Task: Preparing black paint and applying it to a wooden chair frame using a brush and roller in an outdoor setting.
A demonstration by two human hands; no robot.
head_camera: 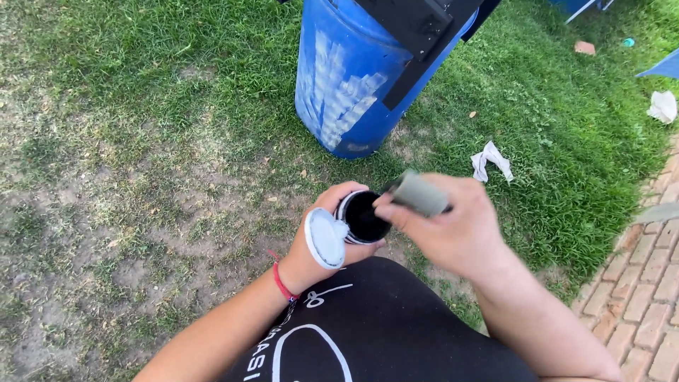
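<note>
My left hand [320, 237] grips a small round can [362, 216] with black paint inside, and also holds its white lid [325, 238] against the can's side. A red band sits on that wrist. My right hand [445, 225] is closed on a grey brush handle [419, 193], whose end points down into the open can. The brush tip is hidden in the black paint. Both hands are held above my black-clad knee [382, 325].
A blue barrel [346, 78] with whitish smears stands on the grass ahead, with black boards [417, 32] leaning on it. Crumpled white rags [489, 158] lie on the grass at right. A brick path [647, 283] runs along the right edge.
</note>
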